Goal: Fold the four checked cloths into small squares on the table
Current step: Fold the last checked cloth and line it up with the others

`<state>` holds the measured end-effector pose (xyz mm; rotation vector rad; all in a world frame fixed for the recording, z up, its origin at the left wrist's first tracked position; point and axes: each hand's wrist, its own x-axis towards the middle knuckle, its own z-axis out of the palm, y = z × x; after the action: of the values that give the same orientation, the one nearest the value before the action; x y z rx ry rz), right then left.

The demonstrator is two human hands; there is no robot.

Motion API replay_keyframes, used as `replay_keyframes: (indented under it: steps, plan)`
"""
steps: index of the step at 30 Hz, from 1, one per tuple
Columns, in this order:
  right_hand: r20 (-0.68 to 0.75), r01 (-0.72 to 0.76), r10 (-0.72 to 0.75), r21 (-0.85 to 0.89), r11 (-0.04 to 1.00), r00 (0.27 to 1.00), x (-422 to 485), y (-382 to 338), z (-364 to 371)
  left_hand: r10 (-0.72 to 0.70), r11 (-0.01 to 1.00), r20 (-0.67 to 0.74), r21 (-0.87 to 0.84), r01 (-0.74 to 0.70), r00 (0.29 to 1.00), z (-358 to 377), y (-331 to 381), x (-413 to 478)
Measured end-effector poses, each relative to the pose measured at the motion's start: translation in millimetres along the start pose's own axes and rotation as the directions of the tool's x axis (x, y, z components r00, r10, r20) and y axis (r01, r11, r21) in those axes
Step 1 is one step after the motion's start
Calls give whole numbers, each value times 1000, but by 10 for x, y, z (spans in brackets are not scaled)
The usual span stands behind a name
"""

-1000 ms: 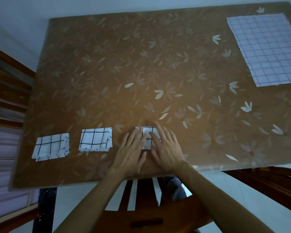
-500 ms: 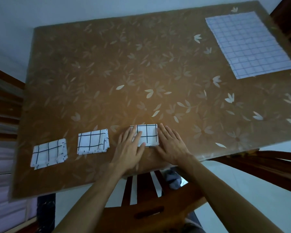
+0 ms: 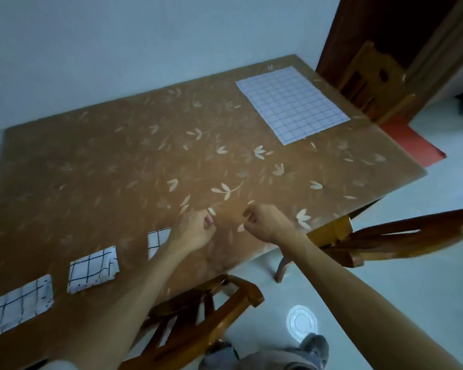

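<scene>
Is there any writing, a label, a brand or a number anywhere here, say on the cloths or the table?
None can be read.
The three folded checked cloths and the flat checked cloth carry only grid lines.
The table shows only a leaf pattern.
The chairs bear no lettering.

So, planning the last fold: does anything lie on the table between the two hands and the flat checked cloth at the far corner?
Nothing visible does. Bare table lies between the left hand, the right hand and the unfolded cloth.
</scene>
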<state>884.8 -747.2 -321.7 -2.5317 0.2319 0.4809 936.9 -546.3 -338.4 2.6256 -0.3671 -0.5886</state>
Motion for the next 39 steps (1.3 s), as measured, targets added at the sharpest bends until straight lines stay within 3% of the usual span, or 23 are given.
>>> replay_keyframes:
  steps: [18, 28, 34, 39]
  plan:
    - [-97, -84, 92, 78, 993, 991, -1122, 2837, -1770, -3, 1000, 4, -21, 3, 1000, 1246, 3512, 195]
    - [-71, -90, 89, -24, 996, 994, -514, 3996, -2767, -15, 1000, 51, 24, 14, 999, 1629, 4782, 1150]
    - [27, -25, 27, -85, 996, 999, 107, 4589, -3396, -101, 995, -55, 8, 101, 993, 1644, 5393, 1825]
    - [83, 41, -31, -124, 991, 996, 614, 4927, -3825, -179, 984, -64, -16, 178, 982, 1636, 5793, 2252]
